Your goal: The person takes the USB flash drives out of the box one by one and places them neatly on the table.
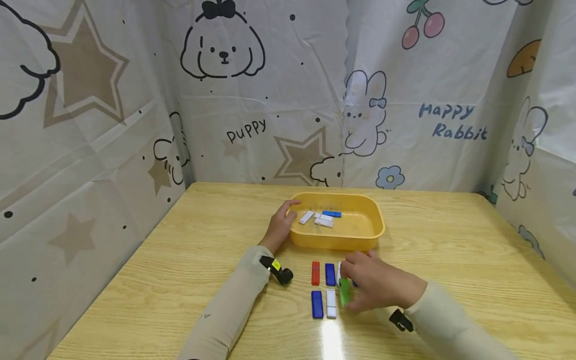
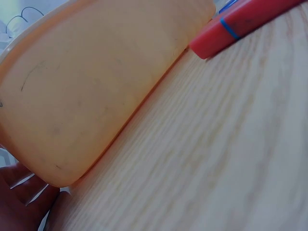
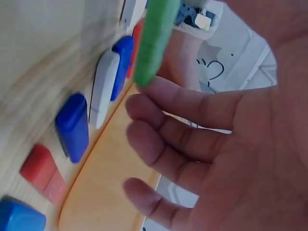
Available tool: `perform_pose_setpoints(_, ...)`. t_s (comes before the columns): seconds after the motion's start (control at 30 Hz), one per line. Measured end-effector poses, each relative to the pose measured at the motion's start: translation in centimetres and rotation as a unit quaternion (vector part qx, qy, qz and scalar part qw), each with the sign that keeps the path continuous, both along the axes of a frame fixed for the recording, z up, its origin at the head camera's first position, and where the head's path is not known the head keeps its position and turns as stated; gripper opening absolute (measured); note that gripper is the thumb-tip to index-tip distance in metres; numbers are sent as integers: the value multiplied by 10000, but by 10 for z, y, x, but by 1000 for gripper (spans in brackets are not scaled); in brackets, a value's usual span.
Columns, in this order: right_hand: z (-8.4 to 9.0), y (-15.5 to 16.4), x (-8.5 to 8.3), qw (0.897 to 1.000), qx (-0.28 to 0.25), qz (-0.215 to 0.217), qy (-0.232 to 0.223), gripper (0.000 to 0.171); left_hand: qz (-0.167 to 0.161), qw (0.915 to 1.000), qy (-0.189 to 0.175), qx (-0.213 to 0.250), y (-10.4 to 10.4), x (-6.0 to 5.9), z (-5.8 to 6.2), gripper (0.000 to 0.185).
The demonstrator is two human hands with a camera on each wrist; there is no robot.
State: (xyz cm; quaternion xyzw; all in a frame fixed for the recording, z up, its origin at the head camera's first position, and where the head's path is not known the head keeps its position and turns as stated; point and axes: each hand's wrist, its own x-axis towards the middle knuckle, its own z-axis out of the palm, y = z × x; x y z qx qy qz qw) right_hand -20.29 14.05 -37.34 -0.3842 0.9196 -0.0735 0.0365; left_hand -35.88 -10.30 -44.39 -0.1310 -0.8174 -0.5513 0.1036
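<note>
A yellow plastic basin (image 1: 333,243) stands behind two rows of small capped sticks that look like USB sticks. My left hand (image 1: 279,227) rests against its left end, fingers (image 2: 36,187) along the outside of the wall. In my right hand (image 1: 382,282) a green USB stick (image 1: 344,292) is pinched by thumb and index finger, tilted above the row. The other fingers (image 3: 147,142) are loosely bent. Left of it lie a white stick (image 1: 331,303) and a blue one (image 1: 317,304). A red stick (image 1: 316,273) and another blue one (image 1: 330,274) lie behind these.
Inside the basin are several white sticks (image 1: 324,220) and a blue one (image 1: 331,214). The right hand partly hides the back row, where the right wrist view shows a further red stick (image 3: 44,173). Printed cloth walls (image 1: 270,100) enclose the wooden table (image 1: 202,240).
</note>
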Motion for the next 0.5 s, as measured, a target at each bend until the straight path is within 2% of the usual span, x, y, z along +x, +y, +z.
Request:
perform_pose_setpoints(0.27,-3,-10,6,9954,611,-425,-604,46,-6,10000,15,20,0,-1,1,36)
perform_pose_setpoints(0.5,-4,-14,6,9910,873,-476,-896,48,0,10000,-26,72,0,1,1,36)
